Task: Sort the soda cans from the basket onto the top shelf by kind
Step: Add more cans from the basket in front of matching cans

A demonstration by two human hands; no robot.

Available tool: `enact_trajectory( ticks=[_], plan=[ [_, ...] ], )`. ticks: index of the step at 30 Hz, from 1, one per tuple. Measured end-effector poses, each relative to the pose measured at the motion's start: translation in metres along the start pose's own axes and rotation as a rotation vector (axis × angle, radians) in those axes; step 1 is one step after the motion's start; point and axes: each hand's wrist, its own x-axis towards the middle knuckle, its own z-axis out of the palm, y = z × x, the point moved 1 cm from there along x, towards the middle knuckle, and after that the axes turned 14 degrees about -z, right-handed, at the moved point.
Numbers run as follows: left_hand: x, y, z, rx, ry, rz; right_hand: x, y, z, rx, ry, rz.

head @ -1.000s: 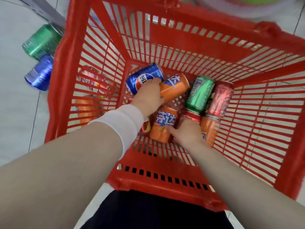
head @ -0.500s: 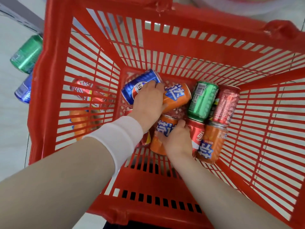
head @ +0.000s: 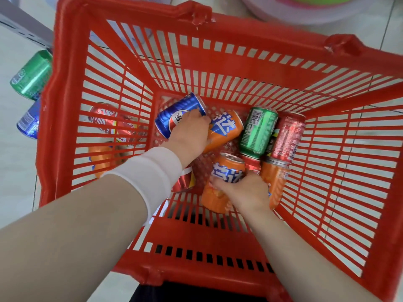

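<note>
Outside the left wall of the red slatted plastic basket, a green aluminium soda can and a blue aluminium soda can are lying on the pale floor. Inside the basket, our left hand is resting across a blue cola can and a tilted orange soda can, and we cannot tell whether it is gripping either one. Our right hand is gripping a second orange soda can. Further right, a green barcode-marked can and a dark red cola can are lying side by side.

Floor: pale glossy tiles, thin dark joints, evenly lit. Grey perforated metal rail, upper left. Pale round tub, pink-rimmed, upper right.
</note>
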Motion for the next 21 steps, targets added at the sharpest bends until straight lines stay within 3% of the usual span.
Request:
enact_trajectory(
  ticks=[6,15,21],
  plan=[
    [-0.002,0.010,0.019,-0.190,-0.071,-0.132,-0.003,0.009,-0.051,0.273,0.029,0.017],
    [-0.009,0.013,0.034,-0.253,-0.144,-0.186,0.010,0.015,-0.072,0.347,-0.015,-0.067],
    [-0.052,-0.004,0.011,-0.523,-0.261,-0.265,-0.022,0.003,-0.083,0.421,-0.014,0.001]
  ],
)
